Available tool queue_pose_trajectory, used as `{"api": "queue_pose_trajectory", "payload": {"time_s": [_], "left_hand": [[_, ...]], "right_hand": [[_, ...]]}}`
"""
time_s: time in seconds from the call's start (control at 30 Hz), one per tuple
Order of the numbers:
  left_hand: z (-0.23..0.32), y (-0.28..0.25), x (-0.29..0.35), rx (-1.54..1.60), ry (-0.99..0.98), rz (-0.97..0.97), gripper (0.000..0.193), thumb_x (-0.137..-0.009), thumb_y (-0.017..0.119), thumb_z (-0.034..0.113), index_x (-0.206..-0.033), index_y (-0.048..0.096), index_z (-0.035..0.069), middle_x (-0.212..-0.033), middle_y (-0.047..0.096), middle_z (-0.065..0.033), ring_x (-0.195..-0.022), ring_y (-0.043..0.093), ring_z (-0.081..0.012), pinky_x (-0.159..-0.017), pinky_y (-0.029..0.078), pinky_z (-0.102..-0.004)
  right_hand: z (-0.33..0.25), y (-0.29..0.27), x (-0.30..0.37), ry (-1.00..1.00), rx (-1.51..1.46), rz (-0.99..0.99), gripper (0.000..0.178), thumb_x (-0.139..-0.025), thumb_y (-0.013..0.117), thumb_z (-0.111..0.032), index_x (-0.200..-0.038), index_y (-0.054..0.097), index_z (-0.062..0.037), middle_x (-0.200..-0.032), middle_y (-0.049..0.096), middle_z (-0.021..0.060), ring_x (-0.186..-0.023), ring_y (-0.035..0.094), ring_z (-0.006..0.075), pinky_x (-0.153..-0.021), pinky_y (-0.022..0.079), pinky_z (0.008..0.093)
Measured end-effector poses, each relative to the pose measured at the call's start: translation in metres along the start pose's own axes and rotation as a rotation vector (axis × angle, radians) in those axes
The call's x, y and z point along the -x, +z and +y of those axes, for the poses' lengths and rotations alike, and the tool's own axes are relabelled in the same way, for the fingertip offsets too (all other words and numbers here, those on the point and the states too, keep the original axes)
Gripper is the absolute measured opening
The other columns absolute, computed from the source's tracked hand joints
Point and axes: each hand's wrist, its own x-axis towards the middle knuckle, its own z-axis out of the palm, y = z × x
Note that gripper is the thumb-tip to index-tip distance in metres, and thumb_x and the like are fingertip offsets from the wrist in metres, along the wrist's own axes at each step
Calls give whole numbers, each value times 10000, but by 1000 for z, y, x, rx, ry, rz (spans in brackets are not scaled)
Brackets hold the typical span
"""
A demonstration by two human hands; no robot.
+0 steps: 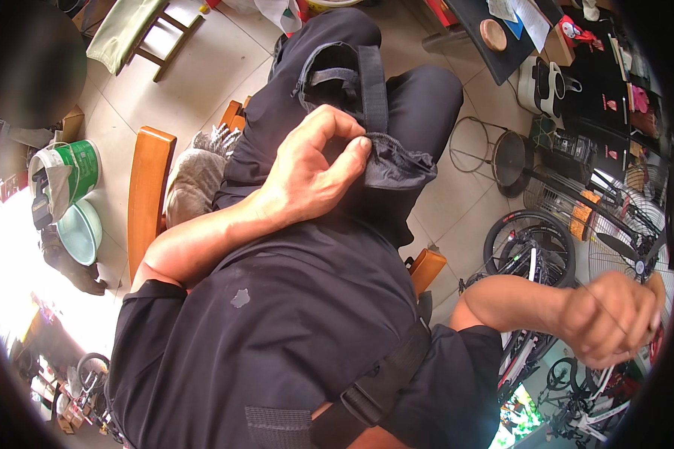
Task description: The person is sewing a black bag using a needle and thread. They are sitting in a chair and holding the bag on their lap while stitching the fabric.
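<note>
On my lap lies a black fabric piece (401, 166) with a wide webbing strap (373, 88) and a loop at its far end; it looks like a small bag. My left hand (312, 166) pinches its gathered edge between thumb and forefinger. Far out to the right and raised, my right hand (609, 318) is closed, away from the fabric. A fine dark line, perhaps thread, crosses in front of its fingers. What those fingers hold is too small to make out.
I sit on a wooden chair (148, 198) with grey cloth (195, 179) beside me. A standing fan (621, 247) and bicycle wheel (530, 247) are at right, a dark table (505, 56) far right. A green bucket (82, 170) and pale basin (80, 232) stand left.
</note>
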Motion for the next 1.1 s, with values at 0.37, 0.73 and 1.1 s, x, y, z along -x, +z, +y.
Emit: {"api": "queue_pose_trajectory", "payload": {"time_s": [0.37,0.73,1.1], "left_hand": [[-6,6,-12,44,-232,37,209,-1050,771,199,-1122,745,5,-987,780,-97,-908,712,-135,-862,579,-323],[-21,8,-20,241,-271,-83,188,-1110,747,161,-1196,737,-6,-1011,733,32,-909,627,-27,-823,524,-210],[-14,3,-19,236,-369,-94,233,-1086,770,162,-1206,757,-38,-1051,786,-33,-973,678,-74,-881,569,-263]], "right_hand": [[-115,-88,-78,-6,-77,-173,131,-988,456,-56,-863,488,-30,-617,393,-7,-424,335,84,-507,338,255],[53,-68,8,639,188,-321,251,-1163,493,-108,-1276,616,79,-942,683,167,-558,523,174,-489,443,292],[139,3,122,1285,881,-683,171,-1079,658,-124,-1163,667,26,-789,678,13,-592,579,51,-537,489,249]]}}
